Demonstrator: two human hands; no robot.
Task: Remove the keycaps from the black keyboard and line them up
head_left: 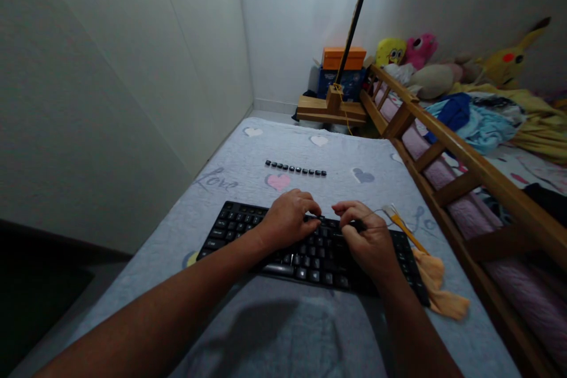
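Near the far edge of the keyboard [239, 226], light, level pressure suits the left hand [289, 217] and right hand [367, 237]; I cannot tell if either grips anything.

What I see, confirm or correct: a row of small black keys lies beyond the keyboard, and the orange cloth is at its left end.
The head view shows the orange cloth at the keyboard's right end, not its left; the key row is as stated.
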